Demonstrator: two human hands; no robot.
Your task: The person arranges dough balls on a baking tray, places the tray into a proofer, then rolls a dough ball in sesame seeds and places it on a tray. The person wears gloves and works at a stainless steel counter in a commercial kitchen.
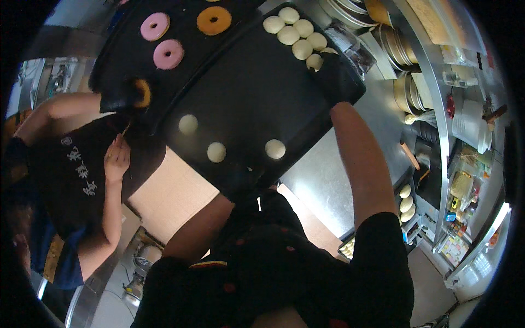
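Observation:
Before me is a black baking tray [242,90]. Several pale round dough balls [288,35] sit close together at its far right end. My right hand [331,78], in a black glove, reaches over that end. Its fingers cover the lower edge of one dough ball [314,62] and part of another beside it; the grip is lost against the dark tray. Closer to me lie three separate dough balls, one at the left [188,124], one in the middle [216,152] and one at the right [275,149]. My left hand [236,182], dark at the tray's near edge, barely shows.
At left, a co-worker's gloved hand [123,96] holds a ring doughnut [142,93]; their bare hand [117,158] holds a thin tool. Pink-iced doughnuts [168,54] lie on the adjoining black tray [123,53]. Round pans [396,47] and a metal shelf [441,123] line the right.

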